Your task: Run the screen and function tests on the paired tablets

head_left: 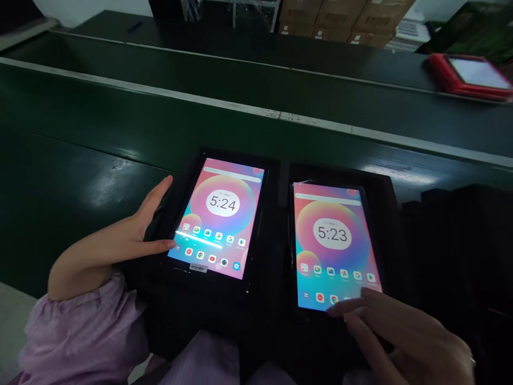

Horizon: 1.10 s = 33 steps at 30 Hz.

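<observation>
Two lit tablets lie side by side in dark trays or boxes. The left tablet [220,214] reads 5:24 and has a small barcode label at its lower edge. Beside it, my left hand [140,230] is open, thumb at the tablet's lower left corner and fingers stretched along the left side. The right tablet [334,240] reads 5:23. Over its lower right corner, my right hand [396,331] has its fingers bent near the screen edge; whether something small is between them cannot be made out.
A dark green bench [100,101] with pale metal strips runs across the view. At the upper right lies a red-framed device [473,77] with a pale screen. Cardboard boxes [340,16] stand behind the bench. Dark stacked boxes [460,235] are at the right.
</observation>
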Available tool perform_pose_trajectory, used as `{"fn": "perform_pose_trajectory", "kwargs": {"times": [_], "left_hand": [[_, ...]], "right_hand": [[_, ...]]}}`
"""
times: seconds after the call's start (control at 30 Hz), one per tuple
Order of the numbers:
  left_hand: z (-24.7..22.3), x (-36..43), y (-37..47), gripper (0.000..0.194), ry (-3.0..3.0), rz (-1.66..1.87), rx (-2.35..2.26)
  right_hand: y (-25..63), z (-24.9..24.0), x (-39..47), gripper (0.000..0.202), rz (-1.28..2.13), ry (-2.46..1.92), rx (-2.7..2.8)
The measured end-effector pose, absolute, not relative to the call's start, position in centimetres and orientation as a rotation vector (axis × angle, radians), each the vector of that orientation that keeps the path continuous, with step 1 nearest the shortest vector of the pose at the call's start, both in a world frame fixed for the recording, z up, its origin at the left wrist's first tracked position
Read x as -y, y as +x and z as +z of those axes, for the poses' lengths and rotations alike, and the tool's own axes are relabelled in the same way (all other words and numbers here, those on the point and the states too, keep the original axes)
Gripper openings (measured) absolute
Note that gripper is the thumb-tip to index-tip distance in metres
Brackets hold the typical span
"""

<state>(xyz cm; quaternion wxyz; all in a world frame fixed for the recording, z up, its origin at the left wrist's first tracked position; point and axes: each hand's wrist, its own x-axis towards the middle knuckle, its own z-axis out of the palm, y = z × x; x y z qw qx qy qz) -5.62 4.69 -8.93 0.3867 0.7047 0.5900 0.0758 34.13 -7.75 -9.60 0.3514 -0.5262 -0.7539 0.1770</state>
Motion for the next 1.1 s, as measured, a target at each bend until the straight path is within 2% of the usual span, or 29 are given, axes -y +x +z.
{"fn": "perform_pose_trajectory", "kwargs": {"times": [0.2, 0.37, 0.47, 0.6, 0.73, 0.87, 0.97, 1.1], "left_hand": [[-8.8, -5.2, -5.4, 0.127, 1.697, 0.137, -1.511], [-8.9, -5.2, -5.7, 0.122, 1.751, 0.131, -1.453], [-9.1, -5.3, -6.0, 0.118, 1.704, 0.134, -1.456], [-9.8, -5.9, -5.5, 0.104, 1.555, 0.373, -1.503], [-11.5, -7.4, -3.3, 0.076, 1.176, 0.822, -1.600], [-13.1, -9.0, -1.2, 0.048, 0.822, 1.102, -1.641], [-13.5, -9.7, -0.7, 0.041, 0.754, 1.163, -1.645], [-13.1, -9.9, -0.6, 0.044, 0.712, 1.157, -1.594]], "right_hand": [[34.1, -9.4, 6.6, 0.027, 0.560, -1.295, 2.101], [34.0, -9.3, 6.9, 0.019, 0.548, -1.301, 2.134], [34.2, -9.4, 7.7, 0.018, 0.427, -1.295, 2.040], [34.5, -9.8, 8.3, 0.018, 0.412, -1.405, 1.959], [34.0, -9.7, 7.7, 0.018, 0.454, -1.518, 1.814], [33.6, -9.2, 7.1, 0.021, 0.390, -1.522, 1.686], [33.7, -9.2, 6.6, 0.022, 0.393, -1.472, 1.676], [33.9, -9.3, 5.7, 0.021, 0.554, -1.311, 1.867]]}}
